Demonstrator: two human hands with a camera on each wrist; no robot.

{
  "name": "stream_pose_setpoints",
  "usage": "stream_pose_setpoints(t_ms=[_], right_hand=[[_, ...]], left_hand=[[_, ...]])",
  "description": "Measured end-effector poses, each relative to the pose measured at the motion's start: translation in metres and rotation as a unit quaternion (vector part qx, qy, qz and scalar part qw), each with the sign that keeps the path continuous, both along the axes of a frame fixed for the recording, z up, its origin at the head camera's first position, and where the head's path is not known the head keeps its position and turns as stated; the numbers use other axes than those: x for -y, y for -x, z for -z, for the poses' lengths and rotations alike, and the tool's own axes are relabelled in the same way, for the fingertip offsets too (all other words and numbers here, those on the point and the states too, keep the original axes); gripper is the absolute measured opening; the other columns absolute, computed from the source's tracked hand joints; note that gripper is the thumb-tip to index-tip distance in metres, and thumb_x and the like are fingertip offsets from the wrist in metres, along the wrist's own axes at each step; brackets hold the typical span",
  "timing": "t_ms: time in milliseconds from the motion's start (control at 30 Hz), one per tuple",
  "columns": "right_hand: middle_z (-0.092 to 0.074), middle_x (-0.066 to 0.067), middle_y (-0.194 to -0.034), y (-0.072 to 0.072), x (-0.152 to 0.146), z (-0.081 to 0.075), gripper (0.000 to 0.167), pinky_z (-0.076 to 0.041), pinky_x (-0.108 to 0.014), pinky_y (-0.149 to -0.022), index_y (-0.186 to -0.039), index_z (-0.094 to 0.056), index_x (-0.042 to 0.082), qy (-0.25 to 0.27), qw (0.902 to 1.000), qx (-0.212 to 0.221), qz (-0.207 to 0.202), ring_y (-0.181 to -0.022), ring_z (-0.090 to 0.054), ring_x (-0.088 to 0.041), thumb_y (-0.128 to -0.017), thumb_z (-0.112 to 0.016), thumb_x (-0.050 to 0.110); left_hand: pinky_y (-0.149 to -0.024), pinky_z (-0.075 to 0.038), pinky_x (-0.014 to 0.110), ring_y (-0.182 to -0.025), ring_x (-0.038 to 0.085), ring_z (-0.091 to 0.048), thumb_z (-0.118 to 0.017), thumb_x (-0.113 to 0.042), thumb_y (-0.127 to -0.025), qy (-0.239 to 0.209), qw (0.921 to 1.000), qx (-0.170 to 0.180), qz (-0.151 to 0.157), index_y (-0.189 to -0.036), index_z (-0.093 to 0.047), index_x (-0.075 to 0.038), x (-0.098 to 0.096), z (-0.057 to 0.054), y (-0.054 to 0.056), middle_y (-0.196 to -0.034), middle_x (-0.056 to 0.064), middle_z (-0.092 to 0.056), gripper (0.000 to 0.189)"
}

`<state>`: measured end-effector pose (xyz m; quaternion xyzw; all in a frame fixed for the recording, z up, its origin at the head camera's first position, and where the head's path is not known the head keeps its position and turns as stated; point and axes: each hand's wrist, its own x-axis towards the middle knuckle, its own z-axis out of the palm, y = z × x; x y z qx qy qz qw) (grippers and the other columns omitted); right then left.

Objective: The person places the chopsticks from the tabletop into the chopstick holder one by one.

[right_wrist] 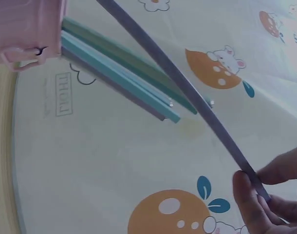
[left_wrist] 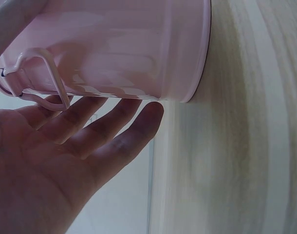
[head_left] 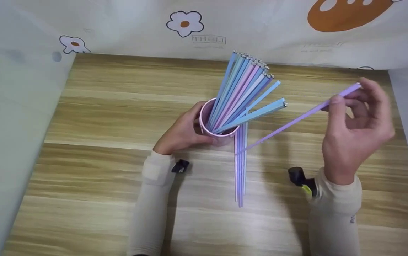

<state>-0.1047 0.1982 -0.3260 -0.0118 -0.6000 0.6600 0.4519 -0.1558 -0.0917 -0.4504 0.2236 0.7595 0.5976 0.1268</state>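
A small pink bucket stands at mid-table, with my left hand gripping it from its left side, thumb in front. In the left wrist view the bucket shows a wire-like handle loop beside the palm. Many pastel chopsticks, blue, pink and green with silvery ends, lean rightward out of it. My right hand pinches a lavender chopstick near its thick end, between thumb and fingers. Its thin end points down-left over several chopsticks lying on the table; whether they touch cannot be told.
The wood-grain table lies beneath everything. A pale wall covering printed with flowers and orange shapes rises behind it. Black wrist-worn devices sit on the sleeves. Two blue chopsticks lean lowest over the bucket's right rim.
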Motion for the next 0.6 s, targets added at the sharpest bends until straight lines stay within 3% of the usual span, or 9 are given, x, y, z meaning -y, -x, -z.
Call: stream_pose_setpoints(t_ms=[267,467,600], right_hand=[[-0.056,-0.024,-0.084,-0.004,0.006,-0.008,0.030,-0.058,-0.032,-0.062,-0.106,-0.062,-0.014,0.075,0.9908,-0.088,0.071,-0.067,-0.055,-0.030,-0.076,-0.065,-0.018],[-0.057,-0.024,-0.088,-0.003,0.022,-0.005,0.032,-0.057,-0.030,-0.067,-0.106,-0.060,-0.016,0.059,0.9877,-0.111,0.093,-0.074,-0.056,-0.030,-0.075,-0.064,-0.019],[-0.057,-0.025,-0.095,-0.002,0.032,0.006,0.033,-0.060,-0.032,-0.068,-0.108,-0.058,-0.017,0.029,0.9904,-0.111,0.077,-0.077,-0.058,-0.031,-0.076,-0.064,-0.020]], left_hand=[[-0.109,-0.044,0.030,-0.129,0.017,-0.052,-0.092,-0.005,-0.065,0.004,1.0000,0.005,-0.003,-0.148,-0.042,-0.015,0.000,0.000,-0.001,-0.142,0.001,-0.053,0.098],[-0.109,-0.044,0.031,-0.130,0.016,-0.051,-0.092,-0.005,-0.066,0.009,1.0000,0.001,-0.003,-0.148,-0.042,-0.015,0.001,0.000,-0.001,-0.142,0.001,-0.052,0.096],[-0.109,-0.043,0.030,-0.131,0.017,-0.050,-0.090,-0.002,-0.067,0.013,0.9999,0.009,-0.002,-0.149,-0.041,-0.014,0.001,-0.001,-0.001,-0.143,0.001,-0.051,0.096]])
